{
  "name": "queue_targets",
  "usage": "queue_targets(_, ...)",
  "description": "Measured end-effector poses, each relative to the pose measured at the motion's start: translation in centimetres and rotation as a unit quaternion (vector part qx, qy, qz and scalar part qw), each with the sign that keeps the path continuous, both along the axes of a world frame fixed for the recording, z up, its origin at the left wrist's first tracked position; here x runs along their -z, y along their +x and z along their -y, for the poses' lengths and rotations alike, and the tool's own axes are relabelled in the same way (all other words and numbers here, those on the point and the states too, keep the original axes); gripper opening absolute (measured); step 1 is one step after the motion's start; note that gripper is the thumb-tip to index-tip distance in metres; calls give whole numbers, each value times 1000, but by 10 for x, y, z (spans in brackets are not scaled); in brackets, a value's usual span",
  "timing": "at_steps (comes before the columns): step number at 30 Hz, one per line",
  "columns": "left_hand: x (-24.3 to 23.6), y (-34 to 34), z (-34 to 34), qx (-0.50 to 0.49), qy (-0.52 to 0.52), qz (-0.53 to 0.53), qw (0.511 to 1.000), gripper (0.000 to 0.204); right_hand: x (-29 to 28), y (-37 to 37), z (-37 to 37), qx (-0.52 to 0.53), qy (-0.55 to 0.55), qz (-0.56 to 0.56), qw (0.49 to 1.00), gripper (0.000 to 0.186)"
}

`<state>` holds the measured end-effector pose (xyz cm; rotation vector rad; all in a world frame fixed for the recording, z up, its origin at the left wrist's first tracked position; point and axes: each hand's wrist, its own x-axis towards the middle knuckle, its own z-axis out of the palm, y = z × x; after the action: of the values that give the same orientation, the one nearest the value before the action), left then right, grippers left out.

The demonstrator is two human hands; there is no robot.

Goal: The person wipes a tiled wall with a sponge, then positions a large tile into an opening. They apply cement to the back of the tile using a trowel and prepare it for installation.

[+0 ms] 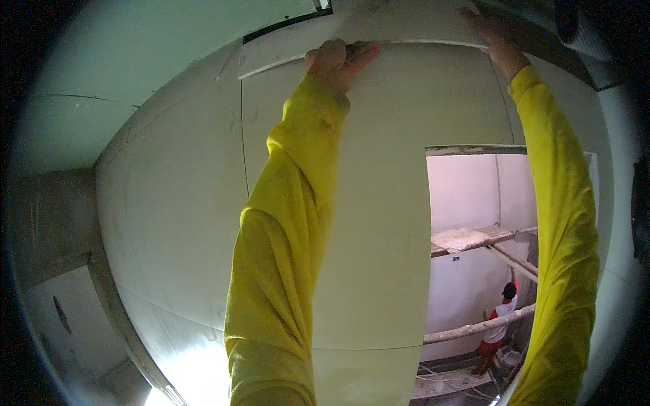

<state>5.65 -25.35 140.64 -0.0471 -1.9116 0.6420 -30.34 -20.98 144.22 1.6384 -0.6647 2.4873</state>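
Observation:
Both arms in yellow sleeves reach up to a long, thin white strip (426, 42) lying across the upper part of the pale board wall (369, 203). My left hand (335, 62) is closed on the strip left of its middle, some fingers angled rightward; dark shapes between them are unclear. Near the strip’s right end, my right hand (502, 47) has its fingers stretched upward against the surface, its thumb close beside the strip.
A wall opening (427, 196) at lower right shows a pink-lit room with plank scaffolding (474, 238), a horizontal pole (474, 327) and another person (502, 318) in white and red, plus a bucket (511, 358). A pale green ceiling (122, 54) spans upper left; a dark gap runs top right.

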Motion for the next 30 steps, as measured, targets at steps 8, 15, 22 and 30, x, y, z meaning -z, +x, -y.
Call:
queue_targets(8, -8, 11, -16, 235, 346, -61, 906, 45, -12, 1, 8, 19, -19, -18, 999, 72)
queue_targets(15, -12, 18, -60, 118, 418, -121, 893, 42, -23, 4, 12, 26, -37, -31, 998, 70)
queue_targets(22, -22, 12, -42, 186, 411, -63, 890, 41, -28, -4, 13, 38, -58, -34, 997, 68)
queue_targets(30, -20, 9, -35, -79, 94, 16, 992, 49, -34, -7, 5, 48, -73, -35, 996, 66)
